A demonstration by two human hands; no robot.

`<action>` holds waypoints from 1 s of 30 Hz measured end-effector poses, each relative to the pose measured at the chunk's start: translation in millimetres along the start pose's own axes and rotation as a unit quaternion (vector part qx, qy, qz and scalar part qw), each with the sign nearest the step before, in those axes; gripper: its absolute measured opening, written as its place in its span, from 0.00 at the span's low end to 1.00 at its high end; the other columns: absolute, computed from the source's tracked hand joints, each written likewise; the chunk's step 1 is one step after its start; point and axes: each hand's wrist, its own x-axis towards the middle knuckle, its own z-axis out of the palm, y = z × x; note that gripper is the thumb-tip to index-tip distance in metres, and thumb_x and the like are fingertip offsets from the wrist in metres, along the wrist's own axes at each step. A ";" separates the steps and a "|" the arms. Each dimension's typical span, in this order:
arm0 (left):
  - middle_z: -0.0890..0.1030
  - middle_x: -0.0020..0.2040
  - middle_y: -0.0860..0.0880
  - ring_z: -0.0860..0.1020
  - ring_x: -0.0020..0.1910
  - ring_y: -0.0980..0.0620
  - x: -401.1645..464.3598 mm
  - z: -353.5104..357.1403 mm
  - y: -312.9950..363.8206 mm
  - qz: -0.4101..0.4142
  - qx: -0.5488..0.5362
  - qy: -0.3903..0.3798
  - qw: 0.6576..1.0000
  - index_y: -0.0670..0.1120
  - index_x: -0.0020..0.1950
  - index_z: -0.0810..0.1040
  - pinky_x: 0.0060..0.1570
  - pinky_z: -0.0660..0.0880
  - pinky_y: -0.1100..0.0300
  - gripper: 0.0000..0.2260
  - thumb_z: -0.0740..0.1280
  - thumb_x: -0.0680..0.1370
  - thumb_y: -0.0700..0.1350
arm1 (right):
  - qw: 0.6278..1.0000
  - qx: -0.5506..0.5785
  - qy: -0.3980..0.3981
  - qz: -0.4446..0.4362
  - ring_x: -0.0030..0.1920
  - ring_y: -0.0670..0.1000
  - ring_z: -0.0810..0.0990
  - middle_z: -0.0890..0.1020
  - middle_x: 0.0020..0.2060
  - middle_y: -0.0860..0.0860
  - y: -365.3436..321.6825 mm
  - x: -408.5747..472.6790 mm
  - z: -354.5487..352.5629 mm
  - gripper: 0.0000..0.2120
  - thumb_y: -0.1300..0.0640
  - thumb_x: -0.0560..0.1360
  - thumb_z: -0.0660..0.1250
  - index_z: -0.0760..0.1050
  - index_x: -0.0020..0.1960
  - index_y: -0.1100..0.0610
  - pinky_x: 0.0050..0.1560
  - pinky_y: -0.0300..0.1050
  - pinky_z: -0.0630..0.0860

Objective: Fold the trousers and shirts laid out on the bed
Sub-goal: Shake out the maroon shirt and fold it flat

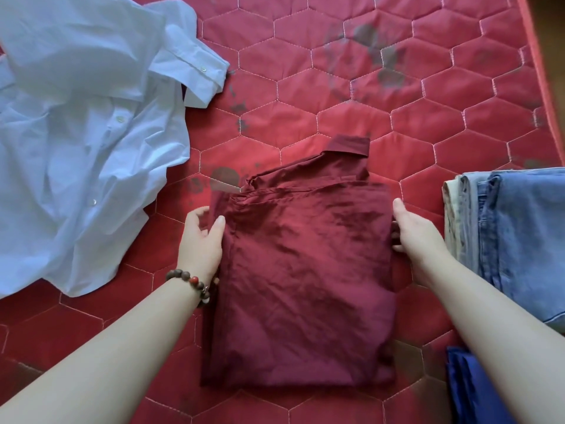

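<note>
**A:** What was the biggest thing under the hands?

**B:** The bed (pixel 382 96), covered in a red quilt stitched in hexagons, with dark stains beyond the hands. Next in size was the white shirt (pixel 82 142), crumpled and unfolded, lying outward of the left hand and beyond it.

**A:** And between the hands?

**B:** The maroon shirt (pixel 302 270), folded into a rough rectangle with its collar on the far side. The left hand (pixel 200 237) gripped its left edge, thumb on top and fingers curled round a tuck of cloth. The right hand (pixel 419 234) was at the right edge, thumb straight along the top and fingertips touching the fold; whether those fingers went under the cloth was hard to tell.

**A:** Anything outward of the right hand?

**B:** A stack of folded trousers (pixel 516 240), blue denim on top with paler and beige layers showing at its near edge, just beside the right wrist. Nearer the person, under the right forearm, lay a folded blue cloth (pixel 470 390).

**A:** Smallest?

**B:** A beaded bracelet (pixel 192 284) on the left wrist.
</note>
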 end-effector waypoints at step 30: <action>0.86 0.44 0.51 0.84 0.47 0.50 21.2 1.7 39.7 0.040 -0.145 -0.117 0.982 0.53 0.47 0.84 0.46 0.80 0.54 0.11 0.76 0.67 0.52 | 0.976 0.146 -0.021 -0.161 0.48 0.46 0.83 0.85 0.47 0.47 -30.5 -12.0 28.1 0.15 0.65 0.70 0.74 0.78 0.52 0.51 0.51 0.38 0.76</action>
